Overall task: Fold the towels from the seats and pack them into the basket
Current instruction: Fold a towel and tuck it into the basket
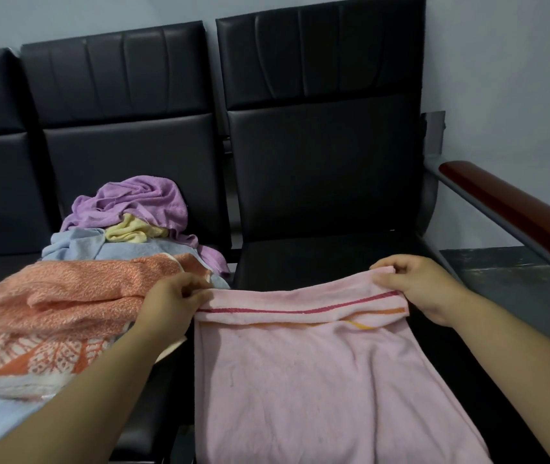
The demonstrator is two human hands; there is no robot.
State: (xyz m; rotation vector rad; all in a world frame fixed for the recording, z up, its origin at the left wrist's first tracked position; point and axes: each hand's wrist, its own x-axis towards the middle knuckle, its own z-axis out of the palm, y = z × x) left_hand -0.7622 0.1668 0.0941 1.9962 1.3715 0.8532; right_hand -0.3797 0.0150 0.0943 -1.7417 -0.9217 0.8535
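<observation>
Black padded seats (327, 182), three in view in one row, fill the space beyond the fingers. One pink towel (317, 380) lies spread on the rightmost seat. It runs from the fingertips back toward the person and over the seat's front edge. Its far hem, with one red stripe and one orange, is turned over onto the cloth between the two hands.

Outside the left fingers, on the middle seat, sits one loose heap. An orange towel (76, 289) lies nearest the knuckles, with an orange-and-white patterned piece (32, 360) below it; whether the two are one towel cannot be told. Beyond them lies a light blue towel (76, 244), with a purple towel (146, 199) on top at the far side. A small yellow towel (133, 231) is tucked between the purple and the blue.

One red-brown armrest (514, 209) slopes past the outside of the right fingers, apart from them.

Both forearms reach forward, backs of the hands up. The left hand (169, 306) pinches the left corner of the turned hem between thumb and curled fingers. The right hand (424, 289) pinches the right corner in the same way.
</observation>
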